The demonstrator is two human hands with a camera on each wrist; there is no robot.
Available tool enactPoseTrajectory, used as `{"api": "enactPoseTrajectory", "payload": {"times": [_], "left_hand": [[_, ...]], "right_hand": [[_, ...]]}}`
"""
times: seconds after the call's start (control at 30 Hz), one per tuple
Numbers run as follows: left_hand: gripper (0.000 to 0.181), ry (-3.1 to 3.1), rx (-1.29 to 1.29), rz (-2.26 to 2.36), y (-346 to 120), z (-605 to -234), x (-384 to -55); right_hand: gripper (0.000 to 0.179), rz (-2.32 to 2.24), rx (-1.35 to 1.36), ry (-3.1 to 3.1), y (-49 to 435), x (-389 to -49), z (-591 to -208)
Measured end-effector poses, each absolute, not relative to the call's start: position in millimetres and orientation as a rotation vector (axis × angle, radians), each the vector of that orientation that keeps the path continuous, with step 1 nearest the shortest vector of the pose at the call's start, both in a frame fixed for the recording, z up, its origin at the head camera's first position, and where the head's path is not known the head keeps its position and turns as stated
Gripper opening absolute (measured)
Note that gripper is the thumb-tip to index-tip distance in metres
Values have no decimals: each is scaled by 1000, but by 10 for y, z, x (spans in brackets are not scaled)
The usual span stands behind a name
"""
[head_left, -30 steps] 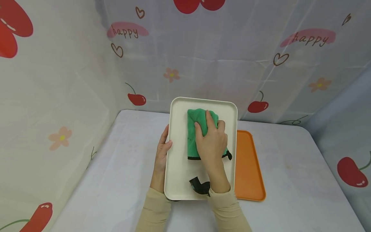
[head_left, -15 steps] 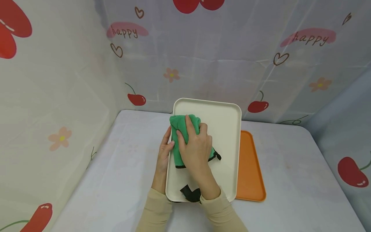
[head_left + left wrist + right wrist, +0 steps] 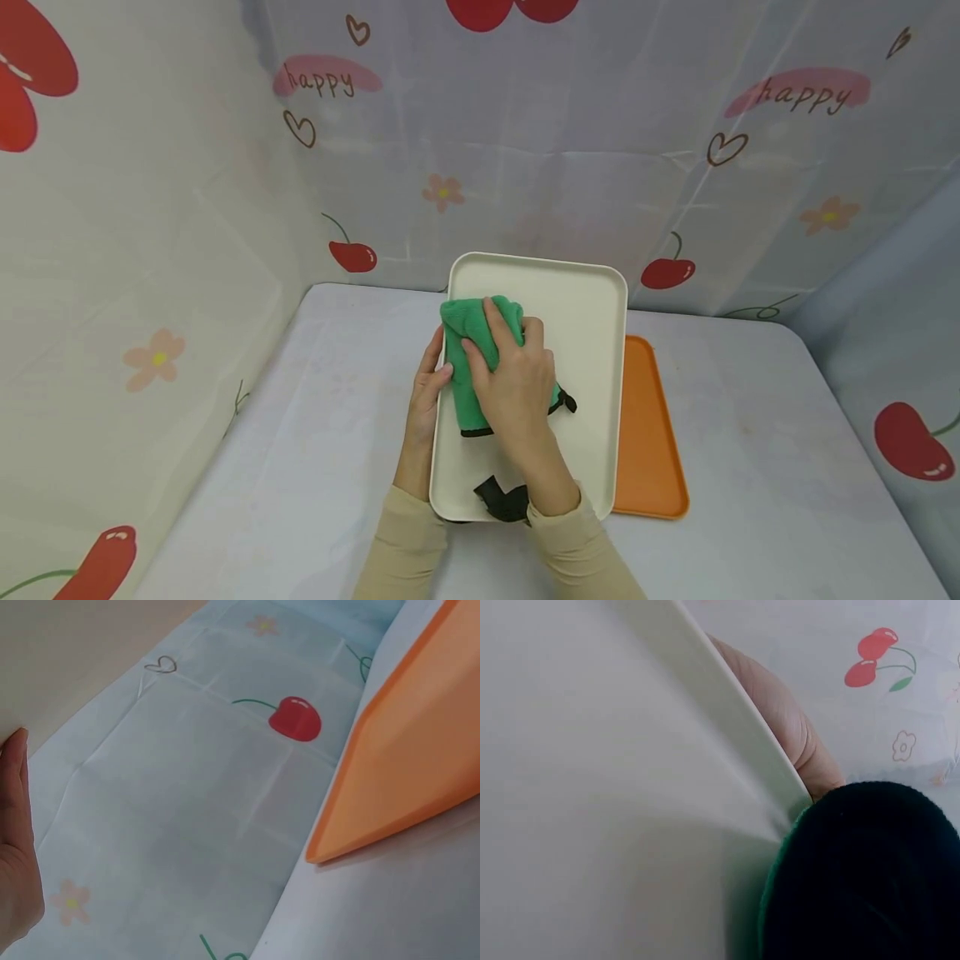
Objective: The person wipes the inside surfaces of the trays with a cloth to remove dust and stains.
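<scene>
Clock bearings are ours, read from the head view with 12 at the top. We note the white tray [image 3: 581, 333] at centre, held clear of the counter [image 3: 352, 375], its 12 o'clock end overlapping the patterned curtain [image 3: 555, 175]. The left hand [image 3: 424, 400] grips the tray's 9 o'clock edge, thumb at the rim and fingers toward the back. The right hand [image 3: 516, 387] grips the green cloth [image 3: 466, 383] against the tray's inner face, fingers spread over the folds. We place the cloth on the tray's 9 o'clock side, reaching the rim by the left thumb; its 6 o'clock hem is black, and a black loop [image 3: 567, 401] protrudes at about 4 o'clock. (The right wrist view shows the cloth nearly all dark, with only a green fringe along its edge.) At 4 o'clock of the white tray we see an orange tray [image 3: 651, 433] resting on the counter, partly covered from view. Both forearms, in beige sleeves [image 3: 405, 542], enter from 6 o'clock.
</scene>
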State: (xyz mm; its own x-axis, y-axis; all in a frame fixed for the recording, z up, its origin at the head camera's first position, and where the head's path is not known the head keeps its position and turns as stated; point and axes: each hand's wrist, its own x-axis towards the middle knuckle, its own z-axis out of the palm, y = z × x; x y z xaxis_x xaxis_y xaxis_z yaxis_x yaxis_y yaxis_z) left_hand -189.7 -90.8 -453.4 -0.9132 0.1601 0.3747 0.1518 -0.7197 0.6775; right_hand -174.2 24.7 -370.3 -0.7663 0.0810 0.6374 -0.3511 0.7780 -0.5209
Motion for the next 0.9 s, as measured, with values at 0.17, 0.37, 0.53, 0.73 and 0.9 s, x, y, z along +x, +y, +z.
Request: {"api": "enactPoseTrajectory", "payload": {"times": [0.17, 0.37, 0.53, 0.73, 0.9], "left_hand": [[55, 1228, 617, 2832, -909, -4515, -1890], [53, 1244, 586, 2854, -935, -4490, -1891], [52, 1219, 635, 2870, -972, -4494, -1902], [51, 1099, 656, 2905, -1013, -4497, -1909], [52, 1075, 661, 2938, -1041, -4502, -1910]], "right_hand": [[53, 914, 178, -2314, 311, -1738, -3682], [52, 933, 122, -2307, 418, -1749, -3695], [52, 964, 10, -2317, 545, -1753, -3723], [53, 1039, -155, -2355, 734, -1751, -3729], [56, 1085, -296, -2399, 883, -1752, -3734]]}}
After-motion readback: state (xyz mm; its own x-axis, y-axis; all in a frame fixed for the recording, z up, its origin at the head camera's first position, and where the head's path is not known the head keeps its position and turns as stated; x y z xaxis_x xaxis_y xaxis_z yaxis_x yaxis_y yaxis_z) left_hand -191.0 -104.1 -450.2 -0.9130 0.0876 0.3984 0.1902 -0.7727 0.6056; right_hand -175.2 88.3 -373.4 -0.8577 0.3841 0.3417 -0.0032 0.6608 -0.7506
